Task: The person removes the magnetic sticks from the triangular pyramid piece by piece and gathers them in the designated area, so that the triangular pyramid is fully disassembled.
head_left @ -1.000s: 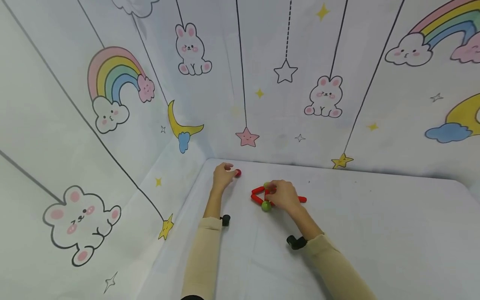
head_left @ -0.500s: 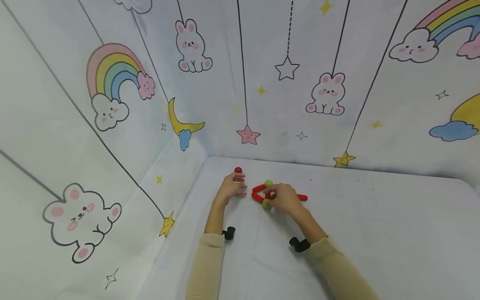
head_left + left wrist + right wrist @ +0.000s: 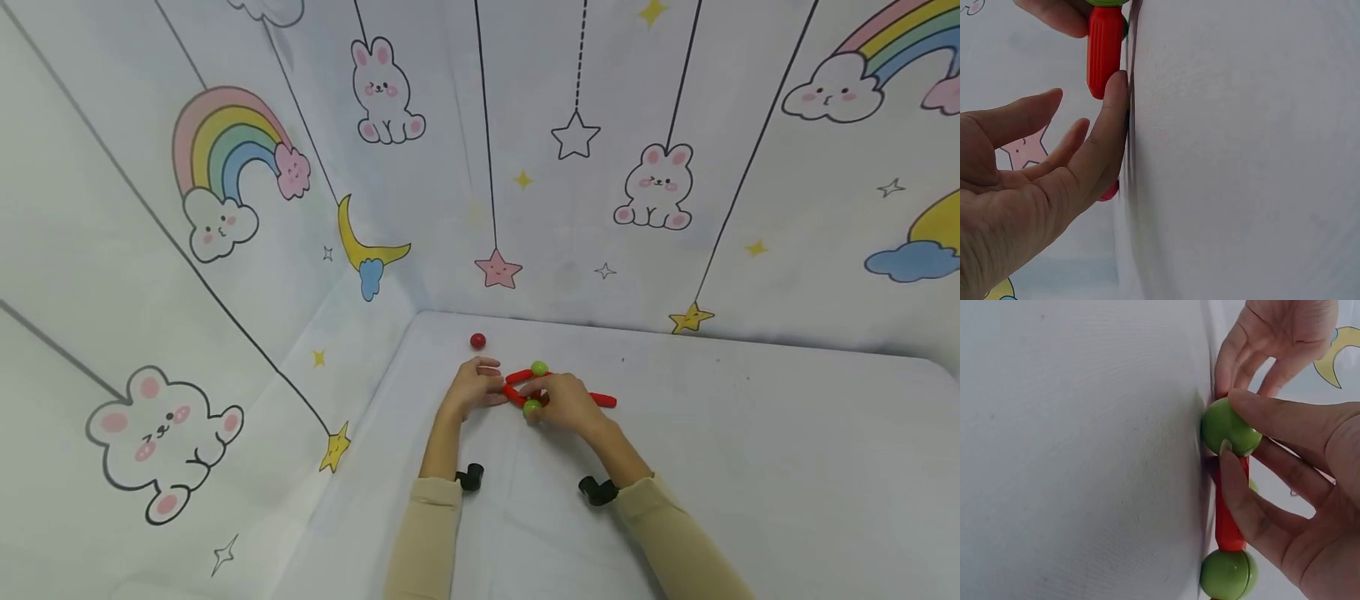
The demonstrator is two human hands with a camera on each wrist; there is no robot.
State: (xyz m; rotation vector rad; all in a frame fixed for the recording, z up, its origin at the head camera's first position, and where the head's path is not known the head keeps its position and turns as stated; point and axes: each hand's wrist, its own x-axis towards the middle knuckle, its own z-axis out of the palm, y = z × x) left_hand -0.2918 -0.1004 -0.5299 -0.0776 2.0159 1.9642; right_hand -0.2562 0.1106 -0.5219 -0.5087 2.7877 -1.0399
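Red ridged sticks [image 3: 517, 377] and green balls are joined in a small frame on the white table. My right hand [image 3: 567, 406] pinches the near green ball [image 3: 1222, 428] between thumb and a finger. Another red stick [image 3: 1229, 515] runs from it to a second green ball [image 3: 1225, 575]. A far green ball [image 3: 539, 367] sits at the back of the frame. My left hand [image 3: 474, 390] is at the frame's left side, fingers loosely extended, one fingertip right at the end of a red stick [image 3: 1104, 56]. A single red stick end [image 3: 603, 401] shows right of my right hand.
A loose red ball [image 3: 477, 341] lies on the table [image 3: 750, 467] behind my left hand. White cloth walls [image 3: 540, 217] printed with cartoon animals and stars rise along the table's back and left edges. Each wrist carries a small black camera [image 3: 597, 491].
My left hand has left the red ball and come right and nearer, up to the frame's left corner. The right hand stays at the near green ball.
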